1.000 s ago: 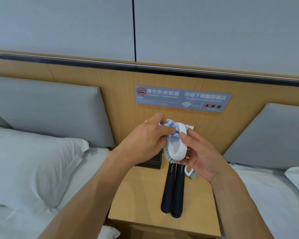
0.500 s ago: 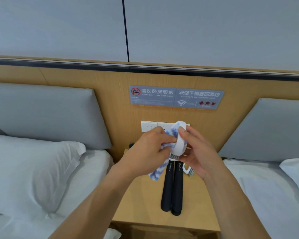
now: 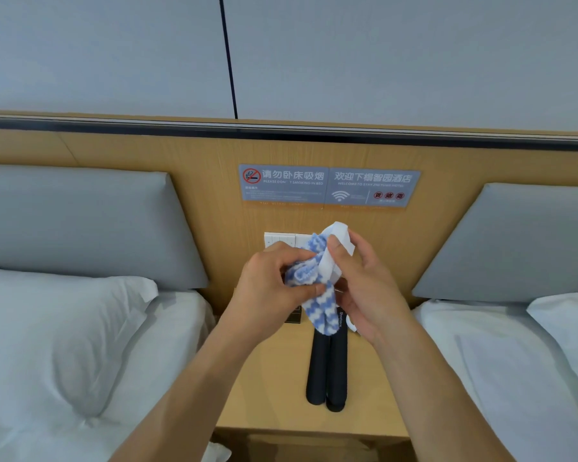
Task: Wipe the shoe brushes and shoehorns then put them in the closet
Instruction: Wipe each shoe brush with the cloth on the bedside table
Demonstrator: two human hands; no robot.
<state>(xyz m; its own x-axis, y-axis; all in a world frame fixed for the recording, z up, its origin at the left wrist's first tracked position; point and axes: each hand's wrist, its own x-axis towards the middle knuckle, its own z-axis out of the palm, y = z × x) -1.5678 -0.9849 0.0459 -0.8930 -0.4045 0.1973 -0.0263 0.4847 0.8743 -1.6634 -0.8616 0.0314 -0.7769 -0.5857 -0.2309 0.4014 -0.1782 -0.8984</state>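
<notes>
Hotel room: twin beds (image 3: 80, 345), welcome sign (image 3: 329, 185)

2 shoehorns (image 3: 327, 371), 1 brush (image 3: 331, 261), 1 cloth (image 3: 314, 295)

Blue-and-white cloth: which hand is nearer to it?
Left. The left hand grips the blue-and-white cloth itself; the right hand holds the white shoe brush that the cloth wipes.
</notes>
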